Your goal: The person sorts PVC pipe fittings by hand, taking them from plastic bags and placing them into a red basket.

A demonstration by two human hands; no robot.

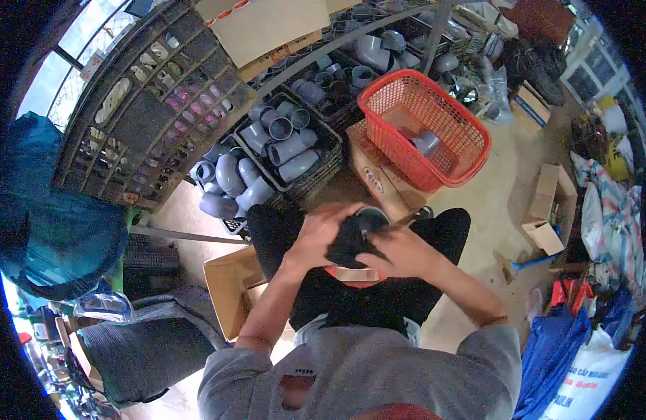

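Over my lap, both hands close around a grey pipe fitting (371,218), whose round open end faces up. A black, cloth-like piece (348,242) lies against it between my palms; its exact kind is hard to make out. My left hand (318,236) grips from the left side, fingers curled over the top. My right hand (401,250) holds the right side with bent fingers. Just below them, a red-edged thing (356,276) shows partly between my legs.
Ahead, a red basket (424,87) with a grey fitting inside stands by a cardboard box (379,175). Black crates (312,183) of grey fittings sit front-left. A large dark crate (155,105) rises at left. An open carton (228,290) lies beside my left leg, another carton (550,210) at right.
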